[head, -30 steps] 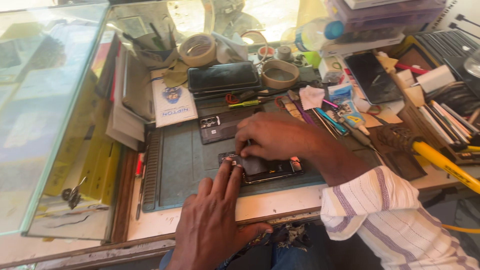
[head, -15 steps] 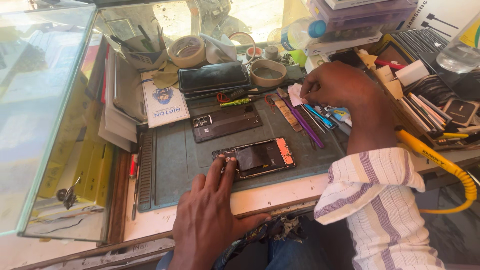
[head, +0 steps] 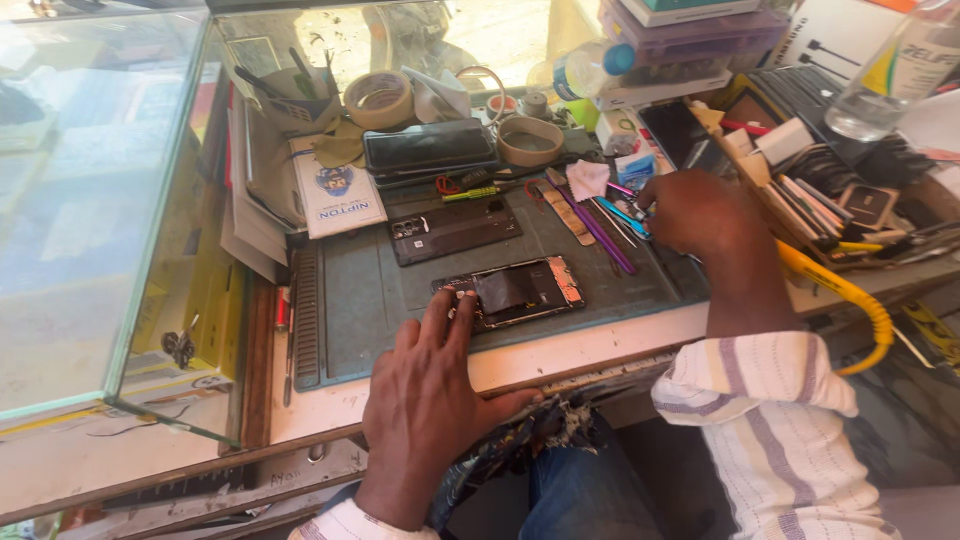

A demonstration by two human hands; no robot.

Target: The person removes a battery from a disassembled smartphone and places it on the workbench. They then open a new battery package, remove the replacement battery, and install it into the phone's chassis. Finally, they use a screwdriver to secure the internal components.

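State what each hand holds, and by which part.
The left hand lifts nothing; its fingertips press on the near-left end of the opened phone. The right hand is among the tools; any hold there cannot be told.

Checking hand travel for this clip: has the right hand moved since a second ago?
Yes. The right hand has left the opened phone on the grey mat and gone right, to the tools by the mat's right edge.

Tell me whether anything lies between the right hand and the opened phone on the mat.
Yes. The right hand is over at the tools on the mat's right side, and a purple pry tool lies on the mat between it and the opened phone, which the left hand touches.
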